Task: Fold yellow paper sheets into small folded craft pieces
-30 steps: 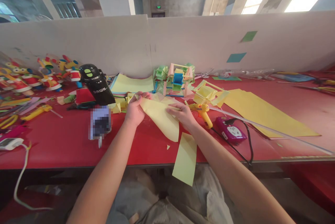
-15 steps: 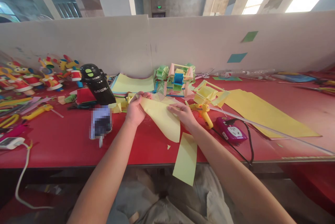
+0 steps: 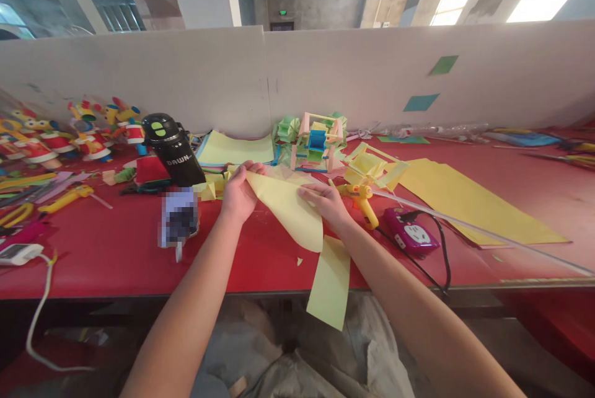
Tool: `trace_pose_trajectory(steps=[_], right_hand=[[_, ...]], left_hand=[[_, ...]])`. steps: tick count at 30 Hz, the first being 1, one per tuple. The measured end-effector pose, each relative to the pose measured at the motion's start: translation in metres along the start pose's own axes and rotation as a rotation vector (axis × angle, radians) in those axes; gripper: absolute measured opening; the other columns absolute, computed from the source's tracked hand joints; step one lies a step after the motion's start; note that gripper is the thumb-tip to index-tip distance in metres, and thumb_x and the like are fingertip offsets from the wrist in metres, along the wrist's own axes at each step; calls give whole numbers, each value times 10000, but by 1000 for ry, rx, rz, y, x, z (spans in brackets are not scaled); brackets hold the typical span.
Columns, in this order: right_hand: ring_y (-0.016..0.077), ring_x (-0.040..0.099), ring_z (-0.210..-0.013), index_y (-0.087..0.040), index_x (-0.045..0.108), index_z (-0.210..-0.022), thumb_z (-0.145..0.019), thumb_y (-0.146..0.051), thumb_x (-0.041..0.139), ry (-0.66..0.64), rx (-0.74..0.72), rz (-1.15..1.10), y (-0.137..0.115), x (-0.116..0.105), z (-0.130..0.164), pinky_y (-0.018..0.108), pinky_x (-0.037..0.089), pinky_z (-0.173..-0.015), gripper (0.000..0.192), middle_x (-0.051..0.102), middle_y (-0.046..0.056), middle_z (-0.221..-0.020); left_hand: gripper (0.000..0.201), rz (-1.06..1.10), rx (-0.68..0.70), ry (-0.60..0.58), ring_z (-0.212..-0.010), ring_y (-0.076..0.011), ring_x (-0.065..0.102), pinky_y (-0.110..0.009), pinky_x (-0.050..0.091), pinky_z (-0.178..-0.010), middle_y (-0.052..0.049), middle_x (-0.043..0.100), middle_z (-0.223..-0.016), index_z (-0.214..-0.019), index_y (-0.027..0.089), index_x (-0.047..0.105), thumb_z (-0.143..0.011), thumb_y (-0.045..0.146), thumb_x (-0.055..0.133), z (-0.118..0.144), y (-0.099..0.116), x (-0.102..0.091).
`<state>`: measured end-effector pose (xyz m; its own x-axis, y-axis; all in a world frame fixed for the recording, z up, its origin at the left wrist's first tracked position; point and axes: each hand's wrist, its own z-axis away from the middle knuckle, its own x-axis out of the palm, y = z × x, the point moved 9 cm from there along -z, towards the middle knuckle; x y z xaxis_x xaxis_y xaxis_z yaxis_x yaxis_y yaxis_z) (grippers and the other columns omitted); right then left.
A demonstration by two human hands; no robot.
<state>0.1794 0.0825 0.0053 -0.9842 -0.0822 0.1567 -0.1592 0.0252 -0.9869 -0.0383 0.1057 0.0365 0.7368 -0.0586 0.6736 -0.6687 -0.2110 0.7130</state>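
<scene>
A pale yellow sheet of paper (image 3: 295, 215) is held above the red table, bent in a curve. My left hand (image 3: 240, 192) grips its left end, fingers closed at the far edge. My right hand (image 3: 325, 203) pinches the sheet's right side between thumb and fingers. Below my right hand, a second pale yellow paper strip (image 3: 329, 283) hangs over the table's front edge. Just beyond my hands stands a paper-and-stick model (image 3: 317, 144) with blue, green and yellow folded parts. The yellow glue gun (image 3: 360, 201) lies right of my right hand.
To the left stand a black bottle (image 3: 171, 150) and a blurred-out device (image 3: 179, 218). A purple power socket (image 3: 411, 232) with a black cable sits at right, near large yellow sheets (image 3: 474, 206). Several toy figures (image 3: 88, 131) crowd the far left. A grey partition (image 3: 186, 75) closes off the back.
My left hand has moved slightly left with its end of the paper. The sheet's lower right corner has shifted a little to the right; all else looks the same.
</scene>
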Motion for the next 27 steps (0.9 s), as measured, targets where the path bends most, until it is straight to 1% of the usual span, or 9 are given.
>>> trace_pose_trajectory(steps=[3,7,10,13,17,23,27], right_hand=[[219,681,-694,-203,785,-860,-587,-512,862,3,-7,7,-1,-1,0,332,518,-612,419,752,57,-803],[211,673,-680,-204,782,-848,-602,-512,854,17,-12,15,-1,-3,0,334,520,-613,401,744,54,-791],[217,676,-708,-203,784,-858,-606,-508,851,30,-25,30,-2,-4,0,337,524,-629,402,749,58,-818],[220,678,-736,-202,786,-860,-598,-500,858,37,-36,32,-2,-4,0,341,525,-655,404,755,61,-848],[212,675,-748,-202,790,-857,-604,-491,859,38,-52,28,-3,-4,0,334,523,-668,390,755,61,-862],[197,667,-723,-201,787,-857,-615,-478,860,22,-47,0,-3,-2,0,316,525,-650,374,748,55,-838],[198,670,-715,-207,783,-861,-609,-478,862,38,-52,5,-2,-3,-1,316,524,-642,378,751,50,-841]], left_hand=[[173,-14,-1,-6,-1051,-221,679,-411,460,-1064,-45,744,-969,-938,219,696,-813,333,731,1,1,1],[250,-40,-13,-19,-1089,-215,671,-411,444,-1088,-45,748,-1014,-984,214,698,-747,151,751,3,1,5],[264,-50,4,17,-1096,-220,673,-436,439,-1097,-50,753,-999,-961,205,691,-731,81,729,4,2,4],[256,-57,27,54,-1076,-219,682,-451,444,-1096,-51,757,-972,-939,198,683,-728,60,722,3,3,1],[264,-68,45,70,-1056,-214,688,-444,453,-1086,-51,758,-985,-942,197,673,-722,74,748,1,3,-1],[286,-68,44,98,-945,-175,710,-408,475,-1055,-42,763,-969,-918,192,676,-681,94,802,2,4,-3],[280,-56,52,113,-908,-170,716,-402,493,-1029,-34,772,-945,-882,196,690,-655,95,819,3,5,-3]])
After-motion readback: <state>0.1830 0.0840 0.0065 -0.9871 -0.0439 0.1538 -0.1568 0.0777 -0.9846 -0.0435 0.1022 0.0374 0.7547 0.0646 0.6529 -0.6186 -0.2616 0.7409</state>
